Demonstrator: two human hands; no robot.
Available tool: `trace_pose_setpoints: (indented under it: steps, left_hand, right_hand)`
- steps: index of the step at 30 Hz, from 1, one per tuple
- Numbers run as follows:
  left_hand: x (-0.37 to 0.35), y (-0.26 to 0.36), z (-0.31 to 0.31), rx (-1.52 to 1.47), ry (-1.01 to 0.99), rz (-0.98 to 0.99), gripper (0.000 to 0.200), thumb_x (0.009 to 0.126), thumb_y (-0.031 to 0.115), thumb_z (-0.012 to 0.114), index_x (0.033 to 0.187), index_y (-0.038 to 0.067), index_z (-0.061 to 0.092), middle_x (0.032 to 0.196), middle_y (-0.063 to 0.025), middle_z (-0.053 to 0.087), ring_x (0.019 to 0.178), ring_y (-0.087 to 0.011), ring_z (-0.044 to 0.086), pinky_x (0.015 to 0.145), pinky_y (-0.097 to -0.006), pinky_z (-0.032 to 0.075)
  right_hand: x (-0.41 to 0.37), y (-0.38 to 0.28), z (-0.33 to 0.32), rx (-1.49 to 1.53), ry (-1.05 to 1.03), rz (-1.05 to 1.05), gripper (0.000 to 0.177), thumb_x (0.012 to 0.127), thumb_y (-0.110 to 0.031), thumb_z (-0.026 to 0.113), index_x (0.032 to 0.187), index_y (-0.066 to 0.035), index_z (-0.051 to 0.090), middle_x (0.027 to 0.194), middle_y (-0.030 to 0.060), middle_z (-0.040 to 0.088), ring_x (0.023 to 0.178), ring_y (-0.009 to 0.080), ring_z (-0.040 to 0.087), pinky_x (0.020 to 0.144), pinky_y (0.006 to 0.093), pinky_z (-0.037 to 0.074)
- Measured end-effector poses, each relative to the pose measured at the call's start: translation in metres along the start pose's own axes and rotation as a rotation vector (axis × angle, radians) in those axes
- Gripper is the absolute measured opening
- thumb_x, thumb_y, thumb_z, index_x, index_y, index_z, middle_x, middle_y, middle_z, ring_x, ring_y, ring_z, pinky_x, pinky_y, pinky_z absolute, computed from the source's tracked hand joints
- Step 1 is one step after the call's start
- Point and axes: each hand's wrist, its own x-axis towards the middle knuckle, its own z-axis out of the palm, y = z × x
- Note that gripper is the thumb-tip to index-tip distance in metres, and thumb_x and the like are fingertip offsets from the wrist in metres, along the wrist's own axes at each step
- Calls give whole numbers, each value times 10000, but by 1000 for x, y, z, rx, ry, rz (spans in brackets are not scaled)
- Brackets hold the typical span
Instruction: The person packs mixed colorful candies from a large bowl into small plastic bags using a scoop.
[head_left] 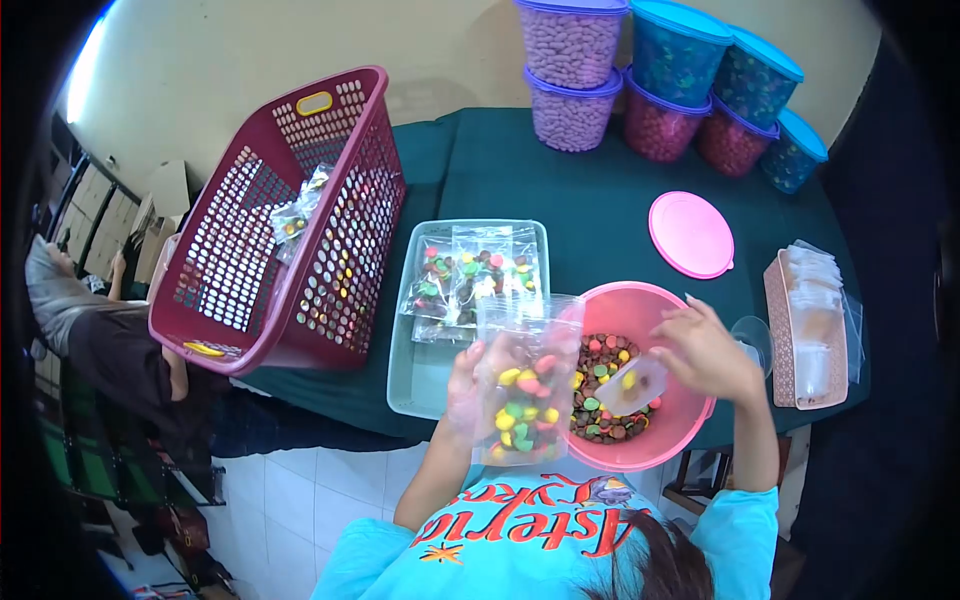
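A clear zip bag (520, 400) partly filled with pink, yellow, green and brown candies hangs upright in my left hand (465, 388), whose fingers grip its left side. My right hand (708, 352) is over the right side of a pink tub (690, 420), closed around the end of a translucent scoop (632, 388). Some candy shows through the scoop. Under it, the tub holds a heap of mixed candies (605, 430), mostly brown with green, yellow and pink ones. The bag overlaps the tub's left rim in this view.
Left of the tub, filled bags (470, 265) lie in a pale green tray (402, 375). A maroon basket (290, 320) holds more bags. A pink lid (690, 235), a box of bags (782, 350) and stacked candy tubs (670, 75) share the table. Another person (110, 340) is at far left.
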Motion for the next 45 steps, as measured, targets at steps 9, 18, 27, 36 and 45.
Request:
trace_pose_setpoints:
  steps: [9,18,27,36,45]
  left_hand:
    - [-7,-41,44,781,104,385,343,880,172,385,1186,16,388,1086,-136,486,1003,-209,477,871,-314,363]
    - [-24,-22,28,1092,-78,540,291,841,152,436,1043,-55,469,899,-141,543,763,-185,550,662,-287,435]
    - [-44,14,14,1138,85,776,189,816,100,439,932,-45,473,832,-143,565,696,-177,553,624,-281,445]
    - [-70,74,-3,1261,6,779,90,727,21,485,724,-42,549,687,-134,571,578,-172,536,532,-264,427]
    - [-84,121,-40,1174,-120,728,123,705,78,494,669,-32,537,671,-138,570,553,-164,521,507,-257,409]
  right_hand:
    - [3,-102,21,1036,340,410,266,856,-196,411,990,18,492,829,116,541,802,160,533,704,307,421]
    - [-5,-123,68,1164,615,374,363,843,-282,361,940,42,493,861,122,539,803,177,516,743,316,404]
    - [44,-151,84,991,796,246,206,792,-203,423,730,-10,458,721,85,481,619,139,408,605,291,350]
    - [76,-181,103,1019,775,194,135,755,-126,438,693,-11,468,572,68,489,537,121,378,583,279,345]
    - [118,-226,127,1193,680,236,77,753,-52,500,786,12,529,704,100,574,676,161,543,635,278,438]
